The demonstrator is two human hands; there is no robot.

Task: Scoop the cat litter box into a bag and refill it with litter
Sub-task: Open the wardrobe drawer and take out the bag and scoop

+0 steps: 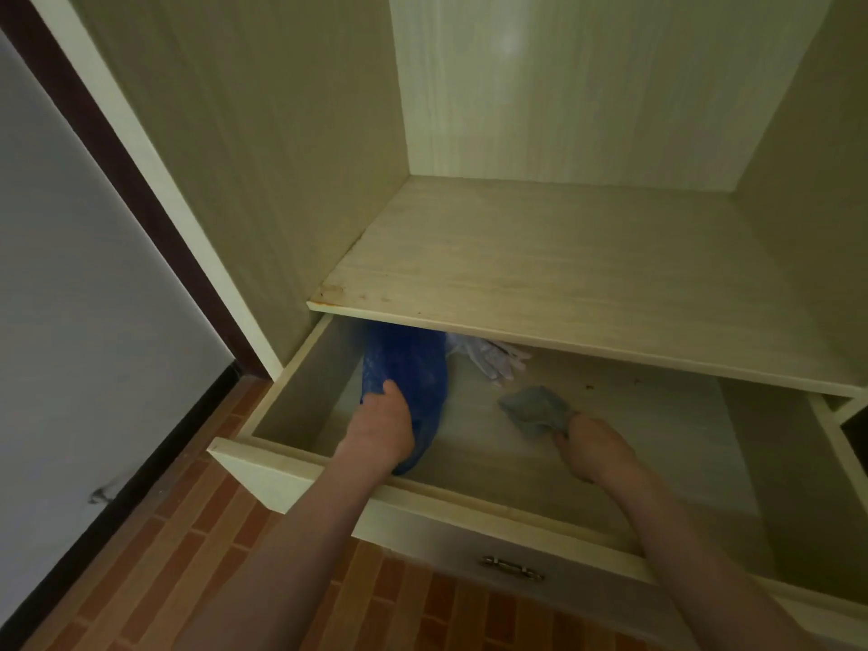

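Observation:
A pale wooden drawer [300, 481] stands pulled out under a cupboard shelf. Inside it on the left lies a blue plastic bag [418, 364], its far end hidden under the shelf. My left hand [380, 425] grips the bag's near left edge, thumb curled over it. Further right, my right hand [594, 446] pinches a small grey-blue crumpled cloth or bag [535, 408] on the drawer floor. No litter box or scoop is in view.
A bundle of whitish plastic or gloves [498, 361] lies at the drawer's back. The shelf [563, 274] overhangs the drawer's rear. A metal handle [514, 568] sits on the drawer front. Brick-pattern floor [164, 556] and a white wall lie left.

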